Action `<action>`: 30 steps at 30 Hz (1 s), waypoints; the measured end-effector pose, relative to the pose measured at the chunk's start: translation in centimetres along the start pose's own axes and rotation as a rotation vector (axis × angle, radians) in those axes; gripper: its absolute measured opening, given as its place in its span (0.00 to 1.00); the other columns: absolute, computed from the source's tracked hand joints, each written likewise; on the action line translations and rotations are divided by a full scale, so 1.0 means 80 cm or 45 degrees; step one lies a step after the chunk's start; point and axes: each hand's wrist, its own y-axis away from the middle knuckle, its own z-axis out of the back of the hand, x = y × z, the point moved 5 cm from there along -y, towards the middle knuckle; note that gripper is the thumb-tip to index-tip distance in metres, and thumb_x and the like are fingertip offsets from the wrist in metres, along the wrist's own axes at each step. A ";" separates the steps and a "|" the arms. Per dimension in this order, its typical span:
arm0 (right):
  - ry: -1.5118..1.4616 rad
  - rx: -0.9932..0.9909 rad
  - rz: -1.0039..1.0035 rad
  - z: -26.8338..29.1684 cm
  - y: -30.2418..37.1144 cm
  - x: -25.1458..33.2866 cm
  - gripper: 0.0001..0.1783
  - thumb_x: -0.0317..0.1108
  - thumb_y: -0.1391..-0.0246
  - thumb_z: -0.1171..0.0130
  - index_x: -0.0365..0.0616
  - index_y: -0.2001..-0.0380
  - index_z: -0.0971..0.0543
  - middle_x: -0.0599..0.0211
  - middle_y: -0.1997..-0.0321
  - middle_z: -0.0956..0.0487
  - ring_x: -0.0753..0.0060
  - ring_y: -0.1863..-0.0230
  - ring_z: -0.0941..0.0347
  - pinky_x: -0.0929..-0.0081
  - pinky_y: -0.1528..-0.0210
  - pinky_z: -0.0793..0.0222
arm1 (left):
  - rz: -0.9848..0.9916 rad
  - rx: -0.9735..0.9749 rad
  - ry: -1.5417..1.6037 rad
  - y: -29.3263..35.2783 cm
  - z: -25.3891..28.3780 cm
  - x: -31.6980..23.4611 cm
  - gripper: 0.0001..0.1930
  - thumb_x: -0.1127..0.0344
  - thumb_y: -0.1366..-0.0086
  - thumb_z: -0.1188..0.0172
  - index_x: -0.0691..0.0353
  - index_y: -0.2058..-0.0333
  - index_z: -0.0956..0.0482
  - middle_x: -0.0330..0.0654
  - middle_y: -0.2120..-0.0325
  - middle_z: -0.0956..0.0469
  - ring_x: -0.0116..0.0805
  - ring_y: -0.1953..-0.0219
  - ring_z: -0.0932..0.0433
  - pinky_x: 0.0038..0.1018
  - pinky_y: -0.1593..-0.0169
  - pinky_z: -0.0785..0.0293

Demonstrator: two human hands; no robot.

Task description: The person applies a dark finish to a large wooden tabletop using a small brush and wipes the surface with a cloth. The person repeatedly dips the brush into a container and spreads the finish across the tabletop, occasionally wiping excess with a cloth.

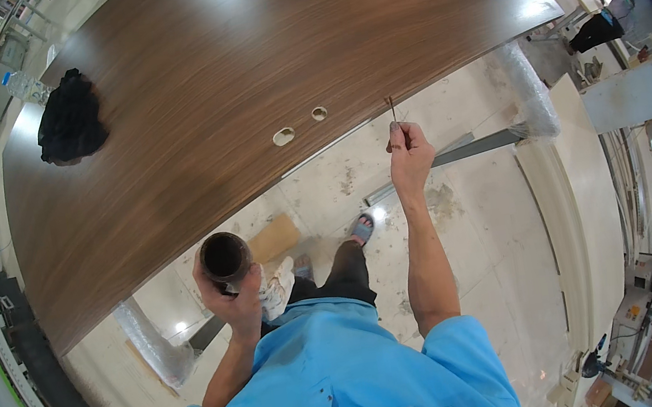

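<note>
A large brown wood-grain panel (pixel 181 82) lies flat in front of me, with two cut holes near its front edge, one oval and one round. My left hand (pixel 233 300) is closed around a dark cup (pixel 225 257), held upright just short of the panel; the inside looks dark brown. In my right hand (pixel 409 149) I pinch a thin brush-like stick (pixel 393 111), its brown tip at the panel's front edge. Whether that tip has bristles is too small to tell.
Bundled black cloth (pixel 71 119) rests on the panel's left part, with a clear plastic bottle (pixel 26 86) beyond it. Plastic-wrapped supports (pixel 530 93) show under the panel. Pale boards (pixel 565 193) stand at the right. A person (pixel 602 23) is farther off at the upper right.
</note>
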 end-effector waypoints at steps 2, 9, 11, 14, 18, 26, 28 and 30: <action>-0.008 0.081 0.021 -0.001 0.007 0.004 0.05 0.31 0.42 0.39 0.42 0.66 0.18 0.56 0.80 0.22 0.63 0.80 0.25 0.68 0.74 0.32 | 0.034 -0.008 0.006 0.002 -0.028 -0.002 0.37 0.74 0.50 0.29 0.68 0.40 0.33 0.44 0.52 0.25 0.33 0.52 0.24 0.28 0.45 0.28; 0.012 0.327 0.304 -0.022 0.022 -0.008 0.04 0.28 0.42 0.39 0.41 0.65 0.18 0.61 0.80 0.22 0.70 0.79 0.26 0.73 0.73 0.31 | -0.028 -0.047 -0.090 0.000 -0.141 -0.019 0.36 0.76 0.50 0.29 0.67 0.41 0.32 0.44 0.51 0.26 0.33 0.50 0.25 0.29 0.45 0.28; -0.057 0.245 0.060 0.006 -0.014 -0.024 0.05 0.29 0.40 0.40 0.40 0.63 0.18 0.62 0.79 0.21 0.73 0.78 0.26 0.74 0.72 0.30 | -0.022 -0.058 -0.081 0.006 -0.174 -0.022 0.36 0.75 0.50 0.29 0.68 0.41 0.32 0.45 0.51 0.26 0.34 0.50 0.24 0.29 0.45 0.27; -0.182 0.300 -0.187 0.057 -0.053 -0.029 0.11 0.29 0.35 0.46 0.35 0.56 0.19 0.66 0.75 0.19 0.81 0.75 0.28 0.78 0.70 0.29 | -0.016 -0.092 -0.053 0.021 -0.215 -0.029 0.38 0.75 0.51 0.28 0.69 0.40 0.33 0.46 0.49 0.26 0.36 0.48 0.24 0.31 0.43 0.27; -0.525 0.730 -0.360 0.082 -0.028 -0.018 0.20 0.32 0.33 0.45 0.33 0.42 0.26 0.60 0.66 0.17 0.75 0.67 0.23 0.77 0.61 0.25 | 0.060 -0.024 0.069 0.033 -0.273 -0.032 0.43 0.74 0.52 0.26 0.67 0.38 0.38 0.48 0.47 0.26 0.38 0.46 0.24 0.34 0.41 0.27; -1.143 0.927 -0.717 0.092 0.007 -0.021 0.24 0.40 0.37 0.37 0.32 0.45 0.25 0.61 0.46 0.20 0.70 0.44 0.25 0.74 0.46 0.26 | -0.003 0.173 0.169 0.023 -0.363 -0.059 0.42 0.72 0.50 0.24 0.67 0.38 0.37 0.49 0.50 0.22 0.35 0.47 0.21 0.31 0.43 0.25; -1.141 1.064 -0.788 0.092 0.002 -0.017 0.20 0.35 0.37 0.38 0.33 0.48 0.24 0.62 0.46 0.20 0.69 0.44 0.24 0.73 0.45 0.26 | 0.036 0.207 0.208 0.018 -0.369 -0.068 0.42 0.72 0.50 0.24 0.66 0.38 0.36 0.49 0.50 0.22 0.35 0.48 0.21 0.30 0.43 0.25; -1.022 1.026 -0.893 0.091 -0.011 -0.018 0.17 0.30 0.38 0.39 0.35 0.48 0.24 0.62 0.46 0.21 0.70 0.44 0.24 0.73 0.45 0.26 | 0.013 0.227 0.221 0.010 -0.366 -0.081 0.42 0.71 0.50 0.23 0.66 0.38 0.36 0.49 0.50 0.22 0.35 0.48 0.21 0.30 0.44 0.25</action>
